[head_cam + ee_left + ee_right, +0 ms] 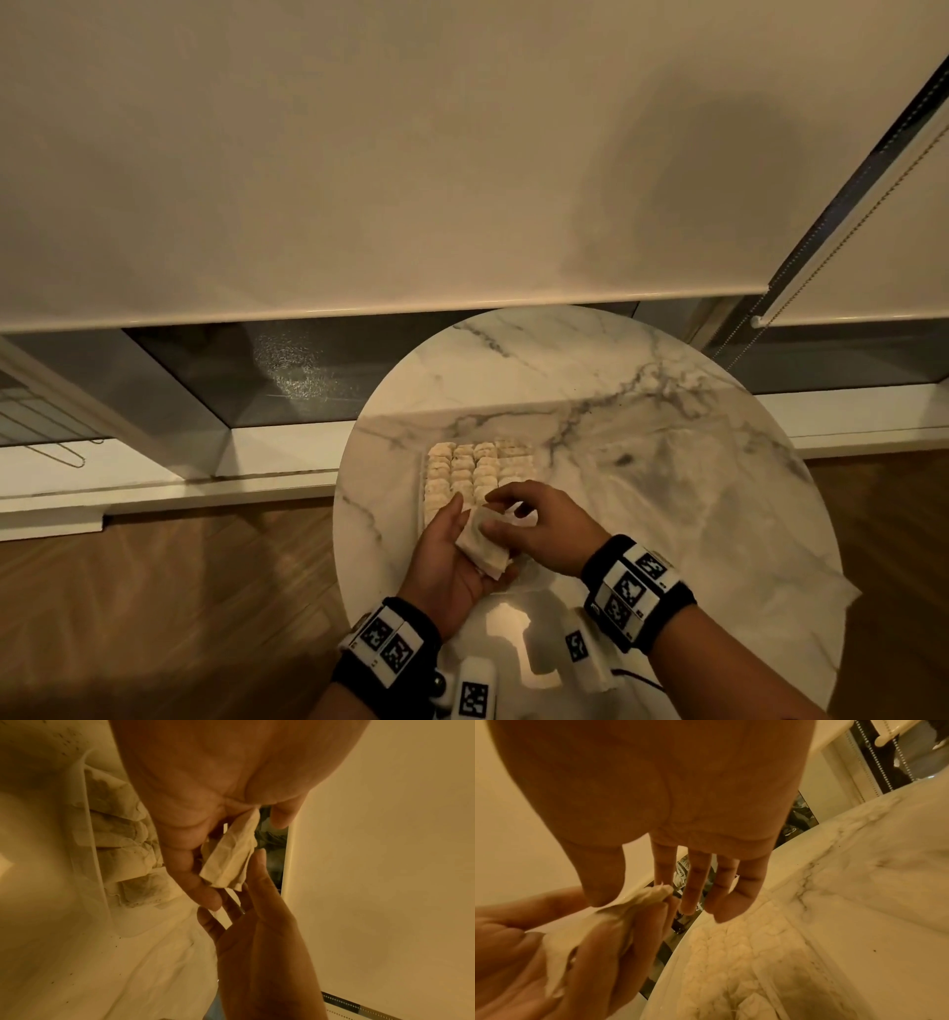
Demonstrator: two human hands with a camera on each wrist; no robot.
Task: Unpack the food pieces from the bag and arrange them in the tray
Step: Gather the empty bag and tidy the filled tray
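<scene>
A clear tray (425, 494) on the round marble table holds rows of pale food pieces (475, 465). My left hand (480, 537) hovers over the tray's near end, palm up, cupping a small stack of pale food pieces (488, 552). My right hand (495, 511) reaches in from the right and pinches the top piece between thumb and forefinger. In the left wrist view the held pieces (228, 862) lie against the left hand's fingers (205, 894). In the right wrist view the right hand (631, 898) pinches the piece's edge (652, 893) above the filled rows (744, 953).
The marble table (642, 462) stands close to a window with a lowered blind (411, 154) and its bead chain (801, 288). A thin clear plastic film (801, 580) lies over the table's right side. Wooden floor (154, 616) surrounds the table.
</scene>
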